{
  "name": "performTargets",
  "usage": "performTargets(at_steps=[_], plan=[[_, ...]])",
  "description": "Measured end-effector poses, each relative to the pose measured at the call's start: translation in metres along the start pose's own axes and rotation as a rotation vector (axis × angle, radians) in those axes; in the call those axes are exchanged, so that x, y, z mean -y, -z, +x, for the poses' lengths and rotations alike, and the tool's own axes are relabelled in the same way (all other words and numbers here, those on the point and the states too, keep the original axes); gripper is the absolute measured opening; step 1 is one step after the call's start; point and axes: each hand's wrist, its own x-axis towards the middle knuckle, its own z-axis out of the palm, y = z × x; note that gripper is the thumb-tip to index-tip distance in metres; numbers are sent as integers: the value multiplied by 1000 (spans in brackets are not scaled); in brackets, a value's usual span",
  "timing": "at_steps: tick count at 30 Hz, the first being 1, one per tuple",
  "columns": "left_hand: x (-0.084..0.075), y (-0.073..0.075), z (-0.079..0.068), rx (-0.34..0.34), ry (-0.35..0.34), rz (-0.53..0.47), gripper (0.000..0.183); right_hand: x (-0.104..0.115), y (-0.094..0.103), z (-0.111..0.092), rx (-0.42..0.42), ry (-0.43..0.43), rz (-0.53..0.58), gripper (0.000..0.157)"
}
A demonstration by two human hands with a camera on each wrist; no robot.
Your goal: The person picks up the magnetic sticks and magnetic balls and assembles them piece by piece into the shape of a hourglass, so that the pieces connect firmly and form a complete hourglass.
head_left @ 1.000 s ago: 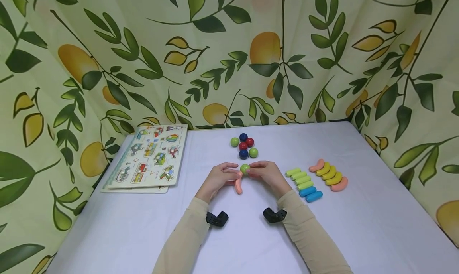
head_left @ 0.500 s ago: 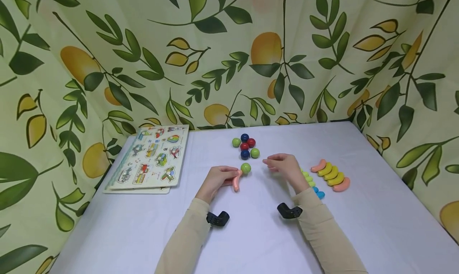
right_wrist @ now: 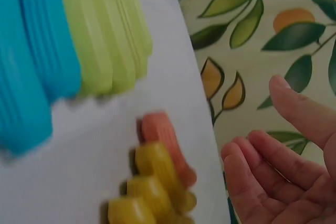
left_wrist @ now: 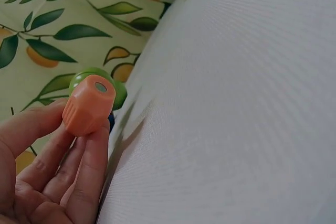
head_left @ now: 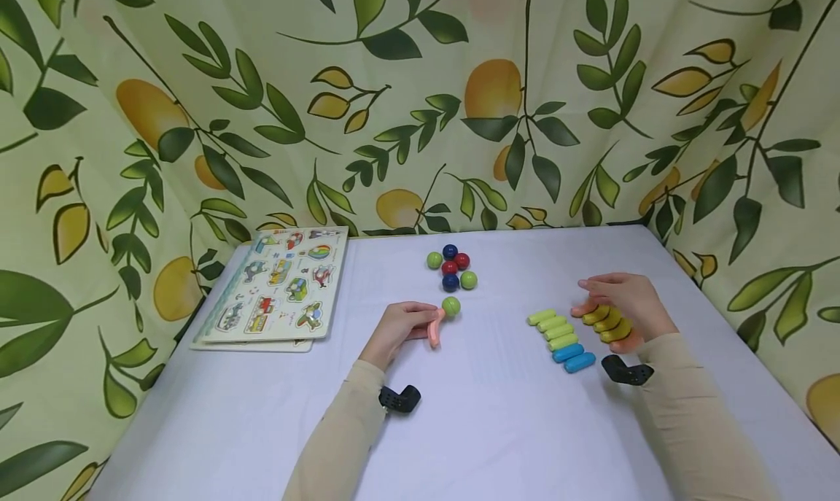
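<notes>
My left hand (head_left: 399, 332) pinches a curved pink magnetic rod (head_left: 434, 332) between thumb and fingers. A green ball (head_left: 451, 307) sits against the rod's upper end. In the left wrist view a small metal disc shows in the near end of the pink rod (left_wrist: 90, 106), with the green ball (left_wrist: 119, 96) behind it. My right hand (head_left: 626, 303) hovers over a row of curved yellow rods (head_left: 615, 331) with a pink one (head_left: 580, 310) at its far end. In the right wrist view the right hand (right_wrist: 286, 182) has its thumb apart from the fingers, holding nothing.
Straight light green rods (head_left: 558, 331) and blue rods (head_left: 580, 362) lie left of the curved ones. Beyond the left hand is a cluster of red balls (head_left: 449, 268), with blue and green ones. Stacked picture puzzle boards (head_left: 278, 289) lie at the left; a patterned curtain (head_left: 420, 151) hangs behind.
My right hand has let go of the green ball and moved right, past the straight rods to the curved ones. My left hand keeps its hold on the pink rod, nearly still.
</notes>
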Motion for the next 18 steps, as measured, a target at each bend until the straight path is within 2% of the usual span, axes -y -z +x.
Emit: performTargets(at_steps=[3,8,15,18], plan=[[1,0,1,-6,-2,5,29,-11,12,6,27,11,-37,94],[1,0,2,-7,0,18,31,-26,27,17,83,2,1,94],[0,1,3,-12,-2,15,31,-40,34,34,167,30,-29,89],[1,1,4,-9,-1,12,31,-43,36,39,168,25,-57,89]])
